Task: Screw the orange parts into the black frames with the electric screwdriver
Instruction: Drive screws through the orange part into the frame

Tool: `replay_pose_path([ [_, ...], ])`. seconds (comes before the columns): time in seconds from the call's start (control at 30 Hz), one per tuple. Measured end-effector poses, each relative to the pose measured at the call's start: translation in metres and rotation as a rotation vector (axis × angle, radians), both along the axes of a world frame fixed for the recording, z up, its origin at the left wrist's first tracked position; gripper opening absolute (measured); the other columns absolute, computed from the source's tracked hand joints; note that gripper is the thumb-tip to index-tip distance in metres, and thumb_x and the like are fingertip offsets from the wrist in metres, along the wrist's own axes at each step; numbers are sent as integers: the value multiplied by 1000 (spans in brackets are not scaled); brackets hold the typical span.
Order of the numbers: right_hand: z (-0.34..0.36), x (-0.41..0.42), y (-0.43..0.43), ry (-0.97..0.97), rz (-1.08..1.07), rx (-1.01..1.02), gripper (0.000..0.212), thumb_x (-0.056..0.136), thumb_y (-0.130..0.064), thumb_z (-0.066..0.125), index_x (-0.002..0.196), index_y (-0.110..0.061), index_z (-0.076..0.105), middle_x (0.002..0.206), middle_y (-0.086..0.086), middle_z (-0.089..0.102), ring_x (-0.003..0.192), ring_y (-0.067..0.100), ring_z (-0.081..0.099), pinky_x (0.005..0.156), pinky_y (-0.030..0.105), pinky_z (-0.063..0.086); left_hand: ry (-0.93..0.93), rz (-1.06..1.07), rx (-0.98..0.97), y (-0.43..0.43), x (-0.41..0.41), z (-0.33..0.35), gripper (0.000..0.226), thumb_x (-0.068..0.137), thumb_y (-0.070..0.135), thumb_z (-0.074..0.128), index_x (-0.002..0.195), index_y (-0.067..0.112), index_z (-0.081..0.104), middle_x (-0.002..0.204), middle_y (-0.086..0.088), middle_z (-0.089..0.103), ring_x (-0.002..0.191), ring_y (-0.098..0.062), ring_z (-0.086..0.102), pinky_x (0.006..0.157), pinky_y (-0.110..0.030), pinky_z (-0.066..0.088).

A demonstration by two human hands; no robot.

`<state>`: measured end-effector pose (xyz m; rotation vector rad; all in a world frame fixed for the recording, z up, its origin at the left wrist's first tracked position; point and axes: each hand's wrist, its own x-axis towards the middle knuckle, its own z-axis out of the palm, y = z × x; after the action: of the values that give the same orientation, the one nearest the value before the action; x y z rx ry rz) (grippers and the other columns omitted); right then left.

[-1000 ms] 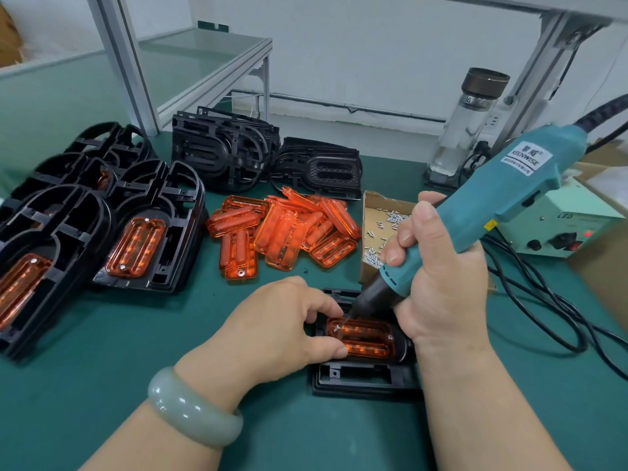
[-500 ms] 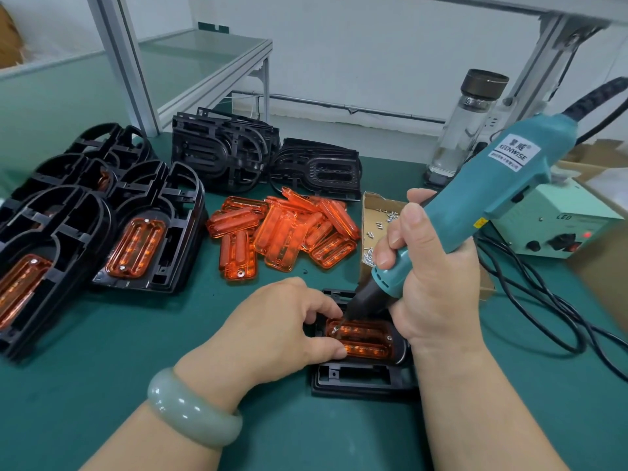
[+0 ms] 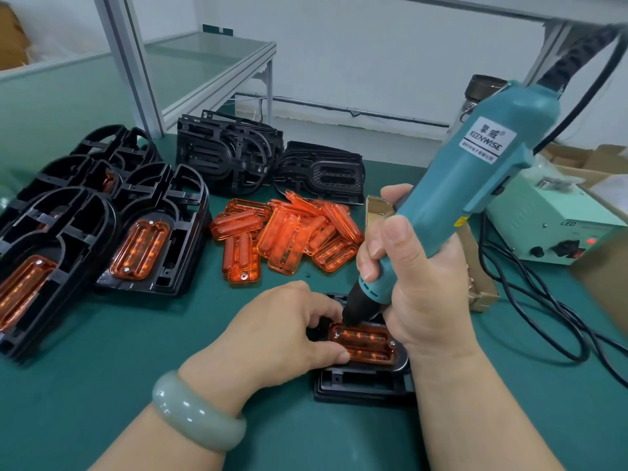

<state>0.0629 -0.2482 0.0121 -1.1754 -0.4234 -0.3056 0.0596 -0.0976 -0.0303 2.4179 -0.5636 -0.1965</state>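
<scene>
Done frames (image 3: 149,239): far to the left of the black frame, lying on the desk (image 3: 102,385). The near ones already show orange inside.
Left hand (image 3: 282,338): just left of the black frame. Its thumb and curled fingers pinch the orange part and hold it down.
Orange pile (image 3: 289,236): behind the black frame and a bit to its left, loose on the desk.
Empty frames (image 3: 272,164): further behind the black frame, leaning together.
Black frame (image 3: 360,385): flat on the desk, right in front of the person.
Orange part (image 3: 365,343): sitting inside the black frame, in its far half.
Electric screwdriver (image 3: 469,185): leans up and to the right above the black frame. Its dark tip is down on the left end of the orange part.
Right hand (image 3: 418,277): over the right side of the black frame, wrapped tight round the electric screwdriver.
Power box (image 3: 550,226): well to the right of the black frame, with a red light on.
Step now: it looks like a screw is going in at the left end. The screw itself is hidden under the tip.
Next move: the tip likely needs to stay on the hole with a gentle push down, while the left hand stops the orange part from sliding. A small shiny dot at the right end may be a screw, but I cannot tell if it is tight.
</scene>
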Motion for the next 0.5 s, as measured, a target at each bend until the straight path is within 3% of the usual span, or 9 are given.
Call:
replay_pose_path([
  [0.2, 1, 3, 4, -4, 82, -7, 50, 74, -52, 76, 107, -19, 57, 63, -6, 51, 46, 11, 47, 52, 22, 40, 2, 3, 18, -2, 2, 1, 32, 65, 56, 75, 92, 44, 63, 78, 11, 46, 74, -6, 49, 71, -30, 47],
  [0.4, 3, 4, 6, -58, 171, -53, 37, 78, -49, 75, 104, -26, 63, 61, -5, 50, 44, 11, 45, 50, 22, 39, 36, -5, 39, -4, 1, 6, 21, 66, 55, 74, 77, 46, 58, 78, 12, 45, 74, -6, 49, 71, -31, 46],
  [0.5, 3, 3, 7, -49, 152, -52, 35, 78, -47, 75, 104, -26, 63, 60, -6, 51, 44, 11, 46, 49, 22, 40, 36, -10, 43, -4, 0, 8, 25, 66, 55, 75, 63, 55, 50, 78, 11, 46, 71, -4, 47, 66, -27, 42],
])
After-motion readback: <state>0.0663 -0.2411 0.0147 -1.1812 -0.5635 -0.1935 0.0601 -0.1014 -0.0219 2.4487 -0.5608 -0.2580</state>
